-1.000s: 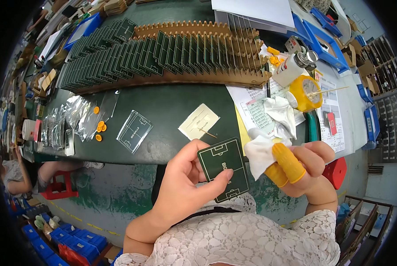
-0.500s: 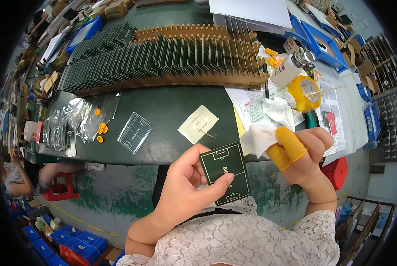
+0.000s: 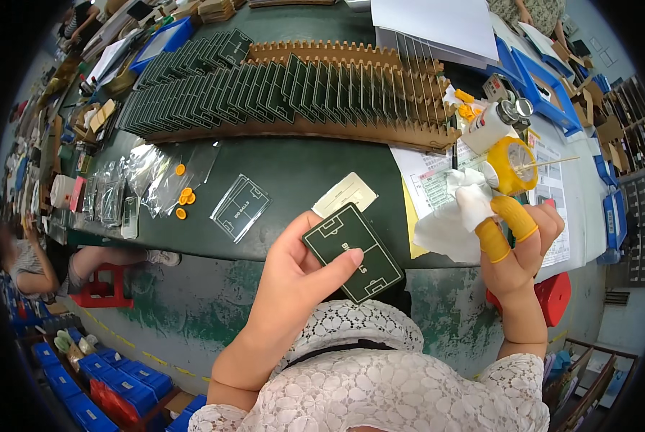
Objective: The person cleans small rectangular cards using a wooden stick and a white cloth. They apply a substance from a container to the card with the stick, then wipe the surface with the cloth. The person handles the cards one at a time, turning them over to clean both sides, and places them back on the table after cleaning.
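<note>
Between thumb and fingers, my left hand grips a dark green rectangular plate printed with pale pitch-like lines. The plate is tilted, and my thumb lies across its face. My right hand, with yellow finger cots on two fingers, pinches a white cloth over the table's front edge. Just beyond the cloth, a crumpled white wipe lies beside a yellow tape roll. A cream-coloured pad lies partly behind the held plate. Farther left, a similar plate rests in a clear sleeve.
Slotted brown racks hold rows of green plates across the back. Orange finger cots and clear bags lie at left. A white metal-capped bottle stands at right near blue trays. A red stool is below.
The held plate has turned, its top now leaning left, and sits slightly higher. My right hand has moved away from it to the right with the white cloth. The whole view has shifted a little.
</note>
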`<state>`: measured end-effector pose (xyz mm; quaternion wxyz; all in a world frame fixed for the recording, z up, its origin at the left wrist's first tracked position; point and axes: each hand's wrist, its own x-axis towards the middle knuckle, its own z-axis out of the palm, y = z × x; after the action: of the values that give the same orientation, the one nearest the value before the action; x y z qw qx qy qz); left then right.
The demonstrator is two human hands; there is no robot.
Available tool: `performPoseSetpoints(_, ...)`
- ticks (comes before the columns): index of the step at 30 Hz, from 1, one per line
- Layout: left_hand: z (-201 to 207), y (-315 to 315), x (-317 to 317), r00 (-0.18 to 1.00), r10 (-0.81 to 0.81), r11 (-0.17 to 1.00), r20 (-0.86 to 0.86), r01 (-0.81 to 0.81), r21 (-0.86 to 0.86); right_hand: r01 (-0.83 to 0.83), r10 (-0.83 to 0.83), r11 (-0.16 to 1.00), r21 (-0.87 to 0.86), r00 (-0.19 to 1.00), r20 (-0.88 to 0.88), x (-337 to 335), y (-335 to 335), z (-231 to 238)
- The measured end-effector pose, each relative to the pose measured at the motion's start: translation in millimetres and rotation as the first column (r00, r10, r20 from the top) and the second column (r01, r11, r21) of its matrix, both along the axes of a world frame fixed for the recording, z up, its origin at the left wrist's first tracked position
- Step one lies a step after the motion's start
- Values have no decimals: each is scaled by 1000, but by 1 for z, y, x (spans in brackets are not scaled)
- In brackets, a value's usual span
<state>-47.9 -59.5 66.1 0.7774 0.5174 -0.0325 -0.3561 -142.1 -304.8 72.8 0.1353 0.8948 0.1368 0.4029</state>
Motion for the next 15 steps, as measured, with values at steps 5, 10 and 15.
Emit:
performPoseSetpoints(5, -10, 2, 6, 998, 37, 998, -54, -39, -41, 13, -13, 999, 47, 1000, 14, 3, -5, -2)
performPoseSetpoints(10, -15, -1, 10, 992, 57, 997, -112, -62, -44, 18, -16, 995, 96, 1000, -15, 2, -6, -4)
performPoseSetpoints(15, -17, 0, 10, 992, 52, 995, -114, -61, -76, 50, -45, 988, 146, 998, -38, 3, -4, -6)
